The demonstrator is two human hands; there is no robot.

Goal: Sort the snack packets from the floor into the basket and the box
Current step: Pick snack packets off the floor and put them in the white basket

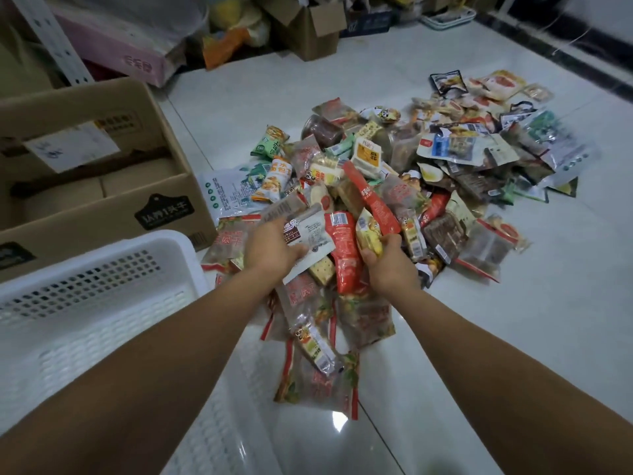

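White basket (102, 255) sits near left, cardboard box (113, 207) just behind it. Both are mouth-up & touching the heap's edge, prob. so each drop is a short swing. Box holds brown cartons; the basket floor that shows looks bare. Left hand (270, 248) curls round a white packet (308, 234), raised off the heap. Right hand (390, 265) pinches a yellow packet (368, 234) by its lower end, w/ other pkts crowding it. Snack packets (428, 173) lie heaped on the floor (548, 303), mostly ahead & right. Basket rim is close under the left forearm, so mind it. Bare tile at far right & the near side gives room.
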